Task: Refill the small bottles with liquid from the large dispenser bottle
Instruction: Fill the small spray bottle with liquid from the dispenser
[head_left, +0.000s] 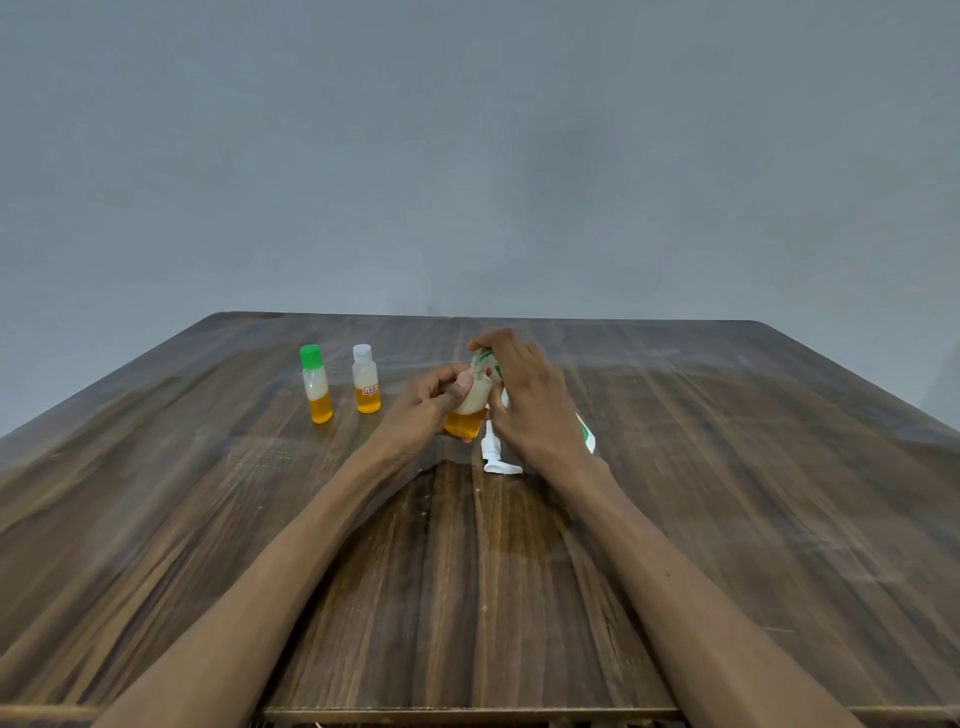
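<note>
My left hand (423, 410) grips a small clear bottle (467, 413) with orange liquid in its lower part, held just above the table. My right hand (530, 405) holds the large dispenser bottle (587, 436), tilted, with its neck (480, 358) at the small bottle's mouth. Most of the large bottle is hidden behind my right hand; only bits of its green and white label show. Its white pump head (496, 457) lies on the table below my hands. Two other small bottles stand upright to the left, one with a green cap (316, 384), one with a white cap (366, 379).
The wooden table (727, 493) runs back to a plain grey wall. Both capped bottles hold orange liquid at the bottom. The table's front edge is at the bottom of the view.
</note>
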